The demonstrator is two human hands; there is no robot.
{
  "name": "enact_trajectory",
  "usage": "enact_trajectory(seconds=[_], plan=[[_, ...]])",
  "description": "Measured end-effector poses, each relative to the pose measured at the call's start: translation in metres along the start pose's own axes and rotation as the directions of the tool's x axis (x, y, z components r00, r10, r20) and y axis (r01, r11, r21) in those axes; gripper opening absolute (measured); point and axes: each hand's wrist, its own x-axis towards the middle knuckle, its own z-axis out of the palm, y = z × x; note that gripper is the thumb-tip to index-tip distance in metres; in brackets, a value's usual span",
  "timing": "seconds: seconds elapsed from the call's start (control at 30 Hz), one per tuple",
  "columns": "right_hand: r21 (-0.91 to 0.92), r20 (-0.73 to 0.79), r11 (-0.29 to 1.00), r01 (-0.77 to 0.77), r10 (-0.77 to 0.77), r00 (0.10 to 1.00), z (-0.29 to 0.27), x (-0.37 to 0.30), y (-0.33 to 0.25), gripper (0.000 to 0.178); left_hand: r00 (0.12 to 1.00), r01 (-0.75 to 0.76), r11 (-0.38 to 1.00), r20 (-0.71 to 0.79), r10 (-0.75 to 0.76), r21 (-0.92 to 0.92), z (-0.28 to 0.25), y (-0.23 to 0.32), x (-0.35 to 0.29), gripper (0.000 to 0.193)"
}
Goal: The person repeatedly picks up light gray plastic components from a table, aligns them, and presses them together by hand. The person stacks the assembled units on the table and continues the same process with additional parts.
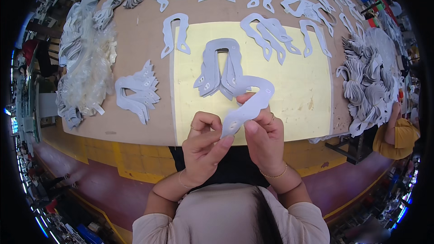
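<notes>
- We see a brown worktable (140,40) filling the upper part of the view, its near edge curving just above our hands
- A pale yellow mat (298,90) lies on the middle of that table, reaching to the near edge
- On the mat, just beyond our hands, sits a stack of grey U-shaped cut pieces (219,70), fanned at the lower ends
- More single grey pieces (174,34) lie spread across the far part of the table, some overlapping the mat's upper edge
- To the left of the mat rests a smaller fanned stack (135,91), and further left a heap of clear plastic wrapping (88,58)
- At the right edge of the table a large pile of curled grey pieces (368,81) is heaped up
- Below the table we see a dark red floor with yellow bands (113,158), and a person in a yellow top (398,138) sits at the far right
- Our left hand (203,147) and right hand (264,138) are raised together in front of the table edge
- Between them we hold one grey cut piece (251,101); it arches up from our fingers and over the mat, its upper end close to the stack
- Our left thumb and fingers are pinched on the piece's lower end; our right hand's fingers are closed on its middle, the thumb pressed against its near face
</notes>
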Motion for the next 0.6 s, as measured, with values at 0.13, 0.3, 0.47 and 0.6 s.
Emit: enact_trajectory(seconds=[0.13, 0.3, 0.47, 0.6], plan=[[-0.096, 0.004, 0.995, -0.014, 0.015, 1.000, -0.005, 0.003, -0.011, 0.007, 1.000, -0.010, 1.000, 0.010, 0.010, -0.019, 0.000, 0.000, 0.002, 0.016], [-0.296, 0.070, 0.955, 0.016, 0.005, 0.998, -0.007, 0.009, -0.023, 0.009, 0.979, 0.115, 0.993, 0.171, -0.114, 0.007, -0.017, 0.019, 0.024, 0.012], [-0.332, 0.130, 0.942, 0.046, -0.003, 0.991, -0.013, 0.011, -0.030, 0.010, 0.857, 0.353, 0.932, 0.371, -0.357, 0.080, -0.019, 0.041, 0.043, 0.018], [-0.374, 0.132, 0.926, 0.045, 0.005, 0.991, -0.015, 0.009, -0.035, 0.009, 0.869, 0.265, 0.946, 0.380, -0.318, 0.186, -0.019, 0.038, 0.044, 0.019]])
